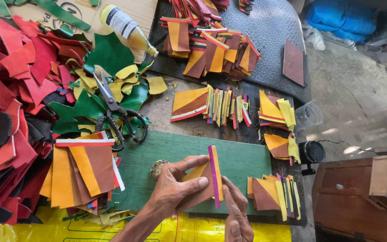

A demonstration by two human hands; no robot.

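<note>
Your left hand (pixel 173 190) has a closed grip on a patchwork leather piece (pixel 204 181), thumb laid across its brown face and fingers curled behind it; the piece sits just above the green board (pixel 242 161) on the counter (pixel 166 112), near its front edge. The piece's long axis runs nearly straight away from you, top end tipped slightly left; it shows brown and orange panels with one magenta strip and one orange strip along its right side. Your right hand (pixel 236 213) comes up from below, fingers extended and not closed around anything, with a fingertip touching the piece's lower right edge. One pair of scissors (pixel 115 112) lies left of the board on green and yellow scraps, blades pointing away from you and loop handles toward you. One plastic bottle (pixel 128 28) of yellowish liquid lies tilted at the far side, cap end pointing right. One stack of assembled pieces (pixel 83 172) rests left of your hands, another smaller group (pixel 274 192) to the right, and three more groups lie beyond the board. A heap of red and black offcuts (pixel 10 112) fills the left.
</note>
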